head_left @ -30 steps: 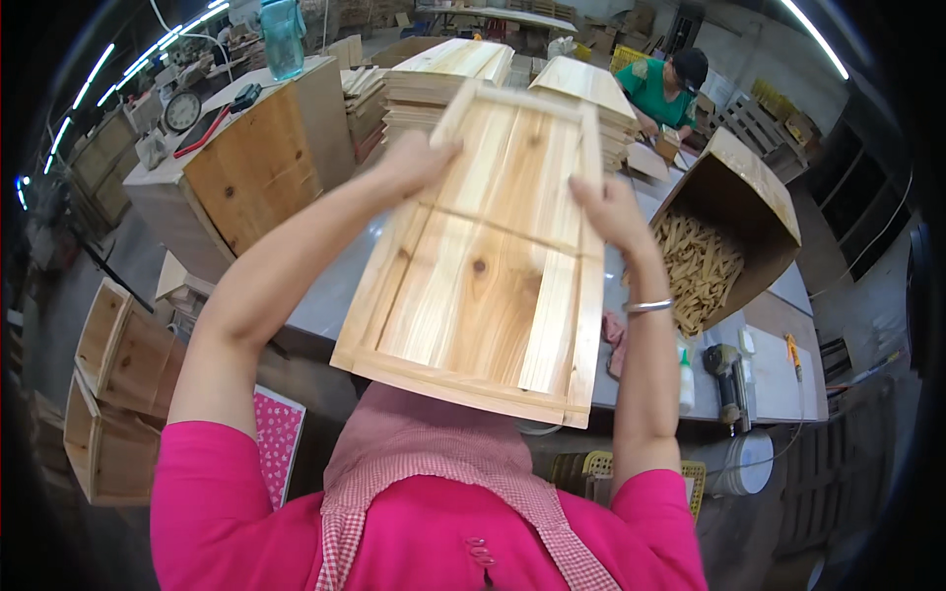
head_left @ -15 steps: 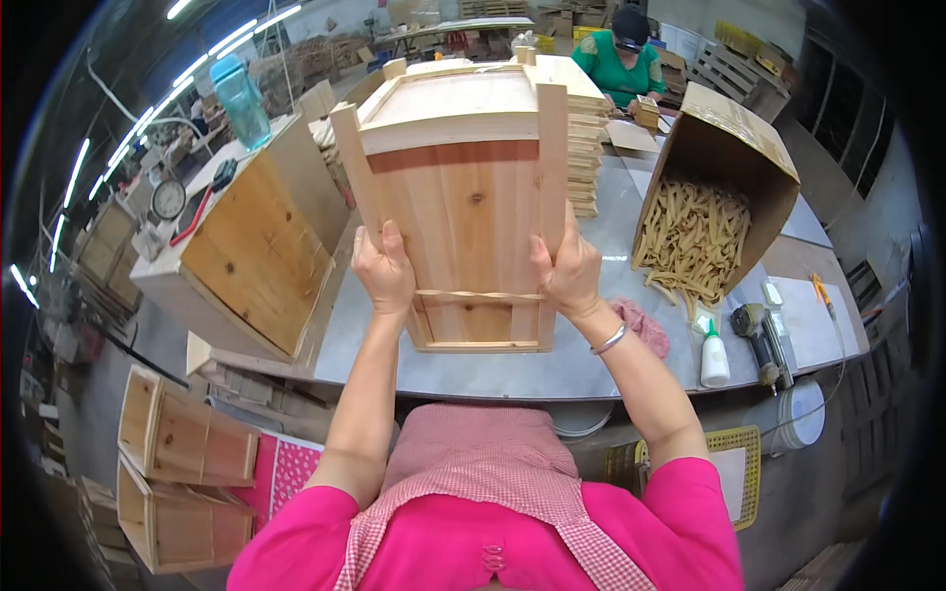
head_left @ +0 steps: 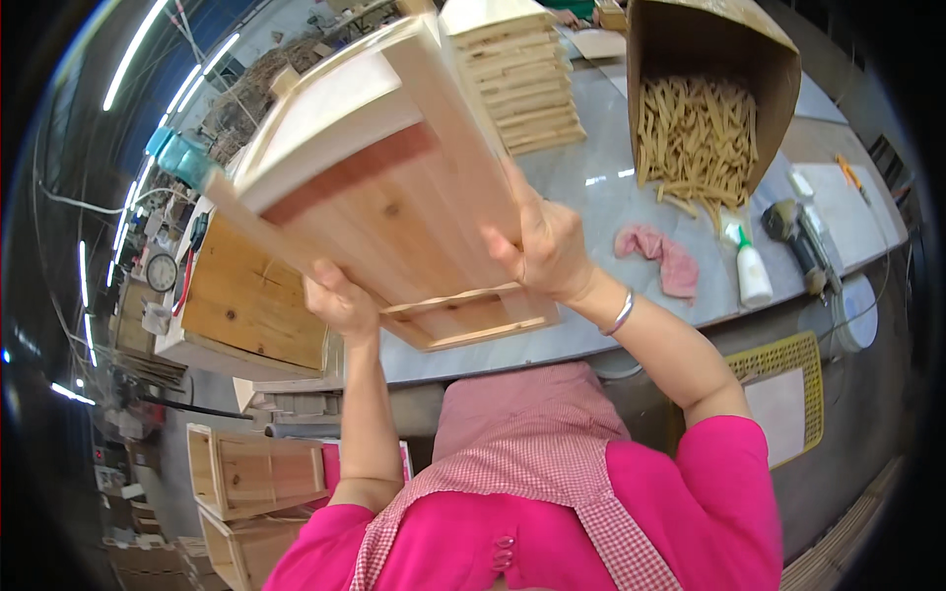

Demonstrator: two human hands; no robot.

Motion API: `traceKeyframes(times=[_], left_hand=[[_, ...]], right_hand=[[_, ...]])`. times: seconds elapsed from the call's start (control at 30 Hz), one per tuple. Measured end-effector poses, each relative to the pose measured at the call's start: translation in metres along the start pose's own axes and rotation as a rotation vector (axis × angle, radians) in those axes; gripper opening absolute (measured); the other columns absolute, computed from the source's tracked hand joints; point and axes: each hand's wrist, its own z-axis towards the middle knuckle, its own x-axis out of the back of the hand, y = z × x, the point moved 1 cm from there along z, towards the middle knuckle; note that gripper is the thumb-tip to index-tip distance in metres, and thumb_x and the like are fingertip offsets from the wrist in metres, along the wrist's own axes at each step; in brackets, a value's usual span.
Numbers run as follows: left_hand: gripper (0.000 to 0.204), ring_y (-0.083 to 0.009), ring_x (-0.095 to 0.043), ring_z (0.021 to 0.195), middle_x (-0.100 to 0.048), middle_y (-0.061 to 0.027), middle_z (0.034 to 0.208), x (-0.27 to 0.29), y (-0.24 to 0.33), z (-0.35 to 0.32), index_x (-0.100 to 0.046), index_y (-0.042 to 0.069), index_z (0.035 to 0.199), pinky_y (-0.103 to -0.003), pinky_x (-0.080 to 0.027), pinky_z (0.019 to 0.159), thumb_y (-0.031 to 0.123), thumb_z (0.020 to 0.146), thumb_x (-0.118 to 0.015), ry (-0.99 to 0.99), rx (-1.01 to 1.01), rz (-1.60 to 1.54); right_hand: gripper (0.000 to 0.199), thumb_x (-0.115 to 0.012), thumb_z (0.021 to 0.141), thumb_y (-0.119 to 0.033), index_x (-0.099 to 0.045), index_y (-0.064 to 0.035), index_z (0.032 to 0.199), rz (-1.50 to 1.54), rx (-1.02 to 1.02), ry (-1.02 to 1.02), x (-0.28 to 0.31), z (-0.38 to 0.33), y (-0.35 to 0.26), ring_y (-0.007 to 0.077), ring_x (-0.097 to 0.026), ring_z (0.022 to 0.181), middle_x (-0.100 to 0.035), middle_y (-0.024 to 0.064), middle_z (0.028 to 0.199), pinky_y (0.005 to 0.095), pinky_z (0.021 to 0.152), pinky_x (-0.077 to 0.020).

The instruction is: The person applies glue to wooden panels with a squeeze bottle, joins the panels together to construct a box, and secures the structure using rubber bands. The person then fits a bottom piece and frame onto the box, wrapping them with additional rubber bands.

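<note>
A wooden box (head_left: 414, 222) with corner posts and a panelled side hangs tilted between my hands, its upper end leaning left. My left hand (head_left: 342, 300) grips its left edge low down, thumb on the near face. On the opposite edge, my right hand (head_left: 547, 246) is wrapped round the post, with a metal bangle on the wrist. A slim strip crosses the panel near the lower end. The box's lower edge is above the front of the grey table (head_left: 601, 187); whether it touches cannot be told. Its far side is hidden.
Stacked wooden frames (head_left: 522, 84) stand behind. At right are a carton (head_left: 759, 30) of wooden strips, a pink cloth (head_left: 662, 258), a glue bottle (head_left: 752, 271) and a power tool (head_left: 793, 236). A wooden cabinet (head_left: 246, 286) stands left; similar boxes (head_left: 261, 473) lie lower left.
The box has gone from nearly upright to tilted, its top swinging left, with both hands still on it. My view has turned and dropped, so the co-worker is mostly out of it.
</note>
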Motion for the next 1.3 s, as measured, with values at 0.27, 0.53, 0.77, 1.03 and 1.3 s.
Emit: traceKeyframes(times=[0.27,0.53,0.77,1.03,1.3], left_hand=[[0.052,-0.0202,-0.056,0.094,-0.061,-0.0144,0.103,0.037,-0.014,0.005,-0.06,-0.006,0.111,-0.033,-0.046,0.085,0.043,0.107,-0.045,-0.317,0.126,-0.108],[0.043,-0.0269,-0.05,0.13,-0.055,-0.0147,0.134,0.035,0.158,0.107,-0.059,-0.002,0.132,-0.037,-0.042,0.104,0.027,0.1,-0.059,-0.148,-0.7,-0.014],[0.018,-0.0171,-0.066,0.096,-0.066,-0.0076,0.094,-0.043,0.2,0.149,-0.068,-0.001,0.102,-0.03,-0.047,0.091,0.015,0.094,-0.07,-0.797,-0.702,-0.258],[0.015,-0.0123,-0.053,0.072,-0.061,-0.0052,0.088,-0.054,0.209,0.144,-0.062,-0.003,0.095,-0.028,-0.045,0.072,0.012,0.095,-0.065,-0.818,-0.589,-0.22],[0.013,-0.0319,-0.061,0.078,-0.059,-0.0147,0.088,-0.042,0.204,0.138,-0.061,0.001,0.096,-0.039,-0.048,0.073,0.012,0.091,-0.065,-0.722,-0.681,-0.158]], right_hand=[[0.053,-0.057,0.098,-0.038,-0.054,-0.0014,0.137,0.436,-0.681,-0.06,0.014,-0.04,0.021,0.0359,-0.066,0.078,-0.066,0.0178,0.087,0.0424,0.07,-0.0529],[0.046,-0.051,0.097,-0.034,-0.068,0.0061,0.084,0.285,-1.163,-0.336,-0.041,-0.092,0.076,0.0412,-0.067,0.081,-0.067,0.0304,0.086,0.046,0.077,-0.0504],[0.037,-0.054,0.091,-0.026,-0.066,0.0071,0.078,0.403,-1.314,-0.438,-0.047,-0.108,0.087,0.0493,-0.064,0.079,-0.064,0.0319,0.083,0.0495,0.07,-0.051],[0.03,-0.051,0.099,-0.016,-0.048,0.0053,0.078,0.433,-0.661,0.066,-0.007,0.046,0.061,0.0173,-0.037,0.058,-0.042,0.0201,0.063,0.0385,0.054,-0.0384],[0.028,-0.053,0.099,-0.013,-0.05,0.0048,0.078,0.104,-0.788,-0.354,0.026,-0.032,0.023,0.0346,-0.046,0.056,-0.05,0.0238,0.066,0.0412,0.054,-0.0378]])
